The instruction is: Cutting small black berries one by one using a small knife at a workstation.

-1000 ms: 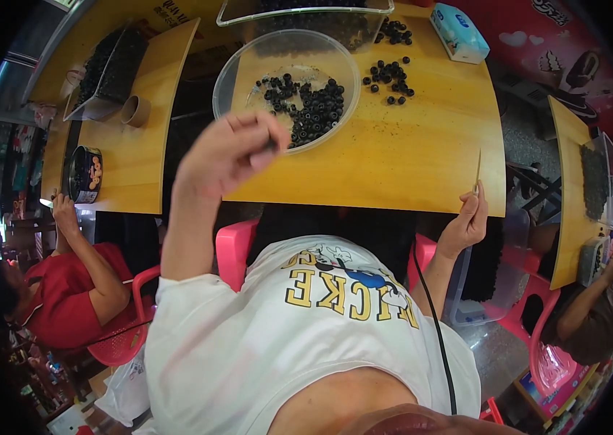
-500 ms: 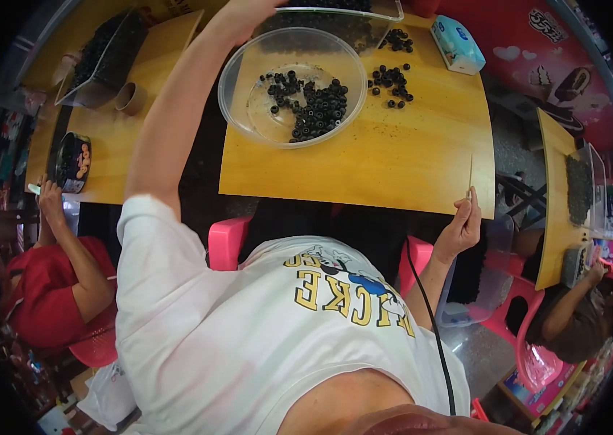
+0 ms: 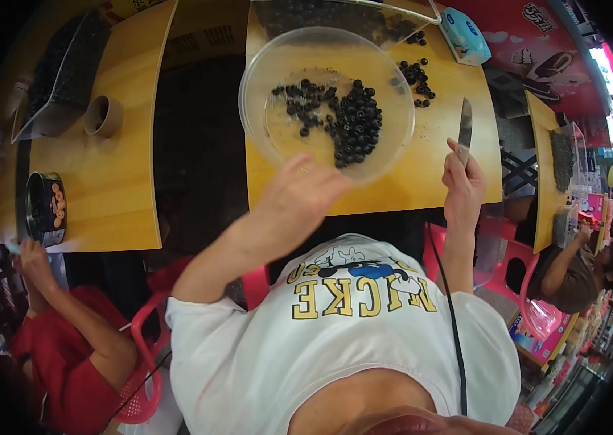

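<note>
My right hand (image 3: pixel 464 185) is closed round the handle of a knife (image 3: pixel 465 119), its blade pointing up, past the table's near right side. At the near rim of a clear round plastic tub (image 3: pixel 254 138), my left hand (image 3: pixel 305 190) is raised with its fingers bent together. What those fingers hold, if anything, is hidden. Inside the tub lie many small black round pieces (image 3: pixel 357 119), some with a hollow or pale spot. More loose black pieces (image 3: pixel 415 78) lie on the table right of the tub.
A clear bin (image 3: pixel 364 22) of black pieces stands behind the tub. A blue tissue pack (image 3: pixel 465 35) sits at the far right of the yellow table (image 3: pixel 441 167). On the left table are a cup (image 3: pixel 105 116) and a dark tin (image 3: pixel 47 206). Other people sit at both sides.
My left hand has come back from the far bin to the tub's near rim. The knife in my right hand has risen, its blade now turned flat to view.
</note>
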A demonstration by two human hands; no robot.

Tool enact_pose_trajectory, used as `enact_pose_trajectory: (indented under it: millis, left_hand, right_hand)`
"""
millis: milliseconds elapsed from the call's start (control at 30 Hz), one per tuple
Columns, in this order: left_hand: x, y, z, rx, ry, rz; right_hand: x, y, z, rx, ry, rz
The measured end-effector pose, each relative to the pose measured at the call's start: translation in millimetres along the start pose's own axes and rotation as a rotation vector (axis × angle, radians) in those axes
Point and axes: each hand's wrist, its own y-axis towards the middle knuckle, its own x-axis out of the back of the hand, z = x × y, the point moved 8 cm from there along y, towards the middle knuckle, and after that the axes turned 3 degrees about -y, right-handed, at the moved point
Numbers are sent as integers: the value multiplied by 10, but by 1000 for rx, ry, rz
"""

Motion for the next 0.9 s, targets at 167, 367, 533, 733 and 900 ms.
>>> enact_pose_trajectory:
  millis: [167,367,533,733,900]
  left_hand:
    - [-85,-58,-238,48,-128,3]
    - [410,4,21,289,-79,-171]
    - [563,435,41,355,232,-158]
    - [-433,838,146,22,170,317]
    - [-709,844,478,-50,277,545]
  right_hand:
    - [-349,255,-68,-66,121,67]
    - [-223,377,-262,-91,288,149]
    - [284,389,-365,-103,336,82]
    - [715,347,-500,-132,395,18]
    - [836,294,-601,-126,342,12]
